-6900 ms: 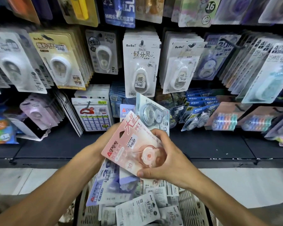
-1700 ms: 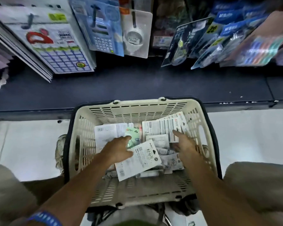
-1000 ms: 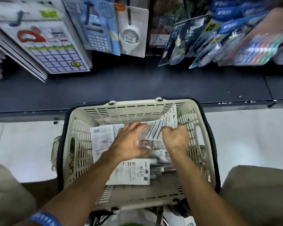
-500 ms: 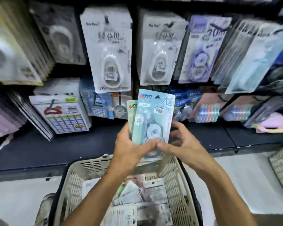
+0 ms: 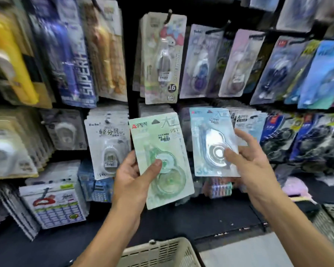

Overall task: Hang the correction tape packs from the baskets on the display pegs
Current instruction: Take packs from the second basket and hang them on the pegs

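Split apart now, green pack [image 5: 162, 160] in left hand [image 5: 131, 178], blue pack [image 5: 213, 143] in right hand [image 5: 253, 164], above basket [image 5: 158, 253].

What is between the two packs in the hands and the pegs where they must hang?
The left hand holds the green pack and the right hand holds the blue pack, both raised in open air before the hanging packs. Nothing visible blocks them, though no free peg is clearly seen.

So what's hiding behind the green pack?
Behind the green pack that the left hand holds, white packs hang on pegs, some showing beside it. Whatever is straight behind it is covered.
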